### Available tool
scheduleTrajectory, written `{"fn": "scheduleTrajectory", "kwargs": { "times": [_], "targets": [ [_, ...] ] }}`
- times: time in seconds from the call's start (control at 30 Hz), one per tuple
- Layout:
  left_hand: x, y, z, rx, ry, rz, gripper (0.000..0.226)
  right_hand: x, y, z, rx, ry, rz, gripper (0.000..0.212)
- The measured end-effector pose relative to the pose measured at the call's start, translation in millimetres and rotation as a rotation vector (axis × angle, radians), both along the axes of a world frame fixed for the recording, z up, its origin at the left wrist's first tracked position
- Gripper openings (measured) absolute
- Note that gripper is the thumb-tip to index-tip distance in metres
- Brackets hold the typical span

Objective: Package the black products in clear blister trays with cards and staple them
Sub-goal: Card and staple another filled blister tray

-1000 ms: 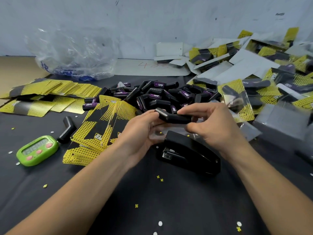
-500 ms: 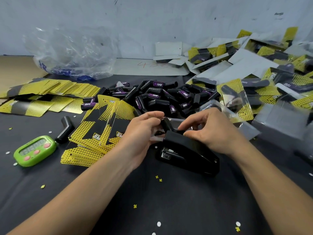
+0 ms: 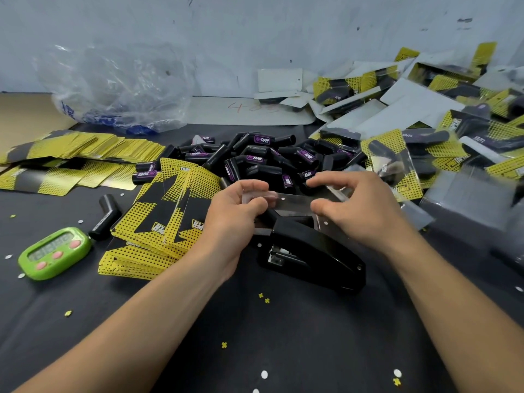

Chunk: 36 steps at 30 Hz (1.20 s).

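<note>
Blister tray [image 3: 295,204], clear, is held crosswise over the nose of the black stapler [image 3: 314,253].
Left hand [image 3: 235,214] pinches its left end and right hand [image 3: 354,211] its right, so its long axis runs side to side. The card stack [image 3: 167,219] lies just beside the left hand; loose black products [image 3: 263,160] are heaped beyond.

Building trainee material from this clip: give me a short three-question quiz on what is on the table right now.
1. True or false: the stapler lies to the right of the green timer.
2. What do the left hand and right hand hold together? A) a card; B) the clear blister tray; C) the timer.
3. What colours are the printed cards stacked beside the left hand?
Key: 1 true; 2 B; 3 yellow and black.
</note>
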<state>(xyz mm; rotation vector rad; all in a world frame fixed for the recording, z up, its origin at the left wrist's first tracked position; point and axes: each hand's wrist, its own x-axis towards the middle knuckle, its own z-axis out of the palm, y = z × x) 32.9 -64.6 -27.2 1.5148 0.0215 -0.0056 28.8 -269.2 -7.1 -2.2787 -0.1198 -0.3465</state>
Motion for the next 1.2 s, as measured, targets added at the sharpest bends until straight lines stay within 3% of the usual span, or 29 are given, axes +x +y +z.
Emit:
{"fn": "scheduleTrajectory", "kwargs": {
  "times": [0.13, 0.23, 0.33, 0.5, 0.7, 0.77, 0.9, 0.97, 1.07, 1.2],
  "targets": [
    [0, 0, 2, -0.029, -0.059, 0.008, 0.030, 1, 0, -2, 0.019, 0.147, 0.069, 0.034],
    [-4, -2, 2, 0.002, -0.096, 0.011, 0.025, 2, 3, -4, -0.014, 0.145, 0.044, 0.020],
    [-5, -3, 1, 0.081, -0.126, 0.058, 0.024, 1, 3, -4, 0.175, 0.218, 0.110, 0.012],
    [-6, -2, 3, 0.126, -0.138, 0.108, 0.028, 1, 3, -8, -0.013, 0.205, 0.089, 0.028],
    [-7, 13, 18, 0.369, -0.384, 0.383, 0.031, 5, -2, -10, 0.082, 0.158, -0.042, 0.019],
    [-6, 24, 25, 0.591, -0.405, 0.458, 0.033, 6, -3, -10, 0.084, 0.161, -0.065, 0.016],
    [-2, 45, 26, 1.428, -0.272, 0.385, 0.052, 6, -2, -10, 0.048, 0.127, -0.097, 0.019],
    [-2, 47, 28, 1.567, -0.159, 0.312, 0.064, 4, 0, -9, 0.013, 0.081, -0.119, 0.023],
    [0, 48, 30, 1.520, -0.144, 0.301, 0.076, 3, -1, -7, 0.030, 0.010, -0.136, 0.023],
    [1, 51, 37, 1.267, -0.138, 0.377, 0.081, 3, -1, -7, 0.053, -0.012, -0.174, 0.021]
  ]
}}
